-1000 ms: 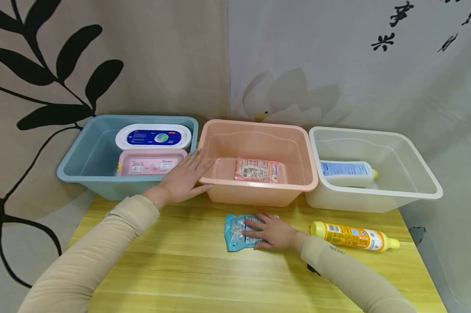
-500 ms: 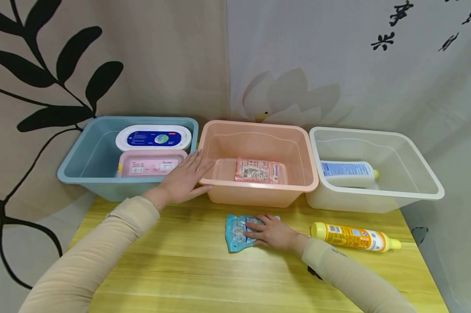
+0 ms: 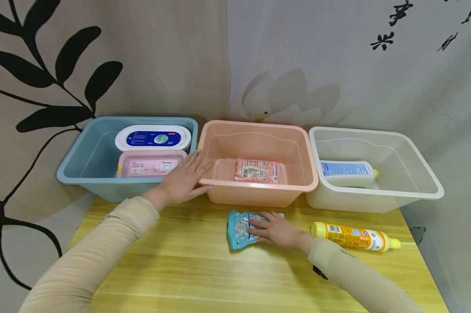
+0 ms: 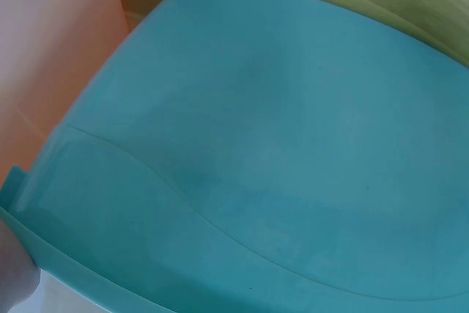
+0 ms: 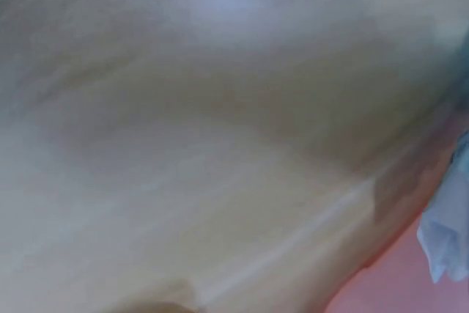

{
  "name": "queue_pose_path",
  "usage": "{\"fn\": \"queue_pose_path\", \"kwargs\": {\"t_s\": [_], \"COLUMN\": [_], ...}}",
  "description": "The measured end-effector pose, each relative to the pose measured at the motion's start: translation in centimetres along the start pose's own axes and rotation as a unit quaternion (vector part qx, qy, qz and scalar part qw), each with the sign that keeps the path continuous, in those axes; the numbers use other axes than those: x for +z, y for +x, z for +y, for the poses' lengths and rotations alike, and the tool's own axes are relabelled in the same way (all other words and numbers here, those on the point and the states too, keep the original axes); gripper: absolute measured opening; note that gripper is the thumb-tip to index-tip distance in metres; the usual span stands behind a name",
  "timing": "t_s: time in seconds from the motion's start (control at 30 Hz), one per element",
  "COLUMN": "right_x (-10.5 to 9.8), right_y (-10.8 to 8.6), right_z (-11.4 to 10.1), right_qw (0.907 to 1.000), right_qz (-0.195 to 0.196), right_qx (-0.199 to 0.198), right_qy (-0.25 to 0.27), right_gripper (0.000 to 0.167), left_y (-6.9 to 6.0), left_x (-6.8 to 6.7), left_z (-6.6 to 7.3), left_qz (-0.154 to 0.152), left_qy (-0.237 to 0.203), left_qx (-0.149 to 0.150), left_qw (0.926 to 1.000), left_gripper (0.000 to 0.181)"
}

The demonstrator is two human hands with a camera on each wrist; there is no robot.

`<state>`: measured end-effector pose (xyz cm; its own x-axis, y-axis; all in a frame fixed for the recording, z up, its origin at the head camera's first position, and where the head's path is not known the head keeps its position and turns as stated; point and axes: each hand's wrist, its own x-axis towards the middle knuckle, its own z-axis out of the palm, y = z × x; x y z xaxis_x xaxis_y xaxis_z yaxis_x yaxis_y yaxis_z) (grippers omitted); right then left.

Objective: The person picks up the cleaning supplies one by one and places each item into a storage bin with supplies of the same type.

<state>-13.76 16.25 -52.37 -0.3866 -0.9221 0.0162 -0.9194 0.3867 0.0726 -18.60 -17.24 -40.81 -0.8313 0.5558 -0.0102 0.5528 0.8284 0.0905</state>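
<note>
In the head view, the left hand (image 3: pixel 184 177) rests with spread, straight fingers on the adjoining rims of the blue bin (image 3: pixel 102 191) and the pink bin (image 3: pixel 259 193). My right hand (image 3: pixel 278 230) is over a light-blue packet (image 3: pixel 239 230) in front of the pink bin, fingers on its right part; the packet's left edge looks raised off the table, and the thumb is hidden. The left wrist view is filled by the blue bin's wall (image 4: pixel 256 144), with part of the hand at the lower left. A pale packet corner (image 5: pixel 447 232) shows in the right wrist view.
A yellow bottle (image 3: pixel 354 237) lies on the table (image 3: pixel 173 269) right of the right hand. Two tubs, one white (image 3: pixel 153 138) and one pink (image 3: pixel 153 164), are in the blue bin. The pink bin holds a pink packet (image 3: pixel 257 170); the white bin (image 3: pixel 392 198) holds a white bottle (image 3: pixel 346 174).
The right hand and the light-blue packet have shifted slightly to the right and up in the head view, and the packet has tilted. The left hand has stayed in place.
</note>
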Motion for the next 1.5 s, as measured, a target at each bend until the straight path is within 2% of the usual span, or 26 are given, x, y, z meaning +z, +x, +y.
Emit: {"fn": "queue_pose_path", "kwargs": {"t_s": [0.13, 0.4, 1.3, 1.5], "right_x": [-1.0, -2.4, -7.5, -9.0], "right_y": [0.1, -0.2, -0.9, -0.9], "right_z": [0.3, 0.6, 0.7, 1.0], "right_qw": [0.9993, 0.9975, 0.9965, 0.9948], "right_qz": [0.032, 0.056, 0.053, 0.07], "right_qx": [-0.012, -0.028, -0.037, -0.039], "right_qy": [-0.017, -0.034, -0.054, -0.064], "right_gripper": [0.045, 0.044, 0.047, 0.042], "left_y": [0.0, 0.0, 0.0, 0.0], "left_x": [-0.1, -0.2, -0.2, -0.3], "left_z": [0.0, 0.0, 0.1, 0.2], "left_qz": [0.004, 0.006, 0.002, 0.004], "left_qy": [-0.003, -0.001, 0.001, 0.005], "left_qx": [0.003, 0.005, 0.005, 0.006], "left_qw": [1.0, 1.0, 1.0, 1.0], "left_gripper": [0.072, 0.072, 0.072, 0.072]}}
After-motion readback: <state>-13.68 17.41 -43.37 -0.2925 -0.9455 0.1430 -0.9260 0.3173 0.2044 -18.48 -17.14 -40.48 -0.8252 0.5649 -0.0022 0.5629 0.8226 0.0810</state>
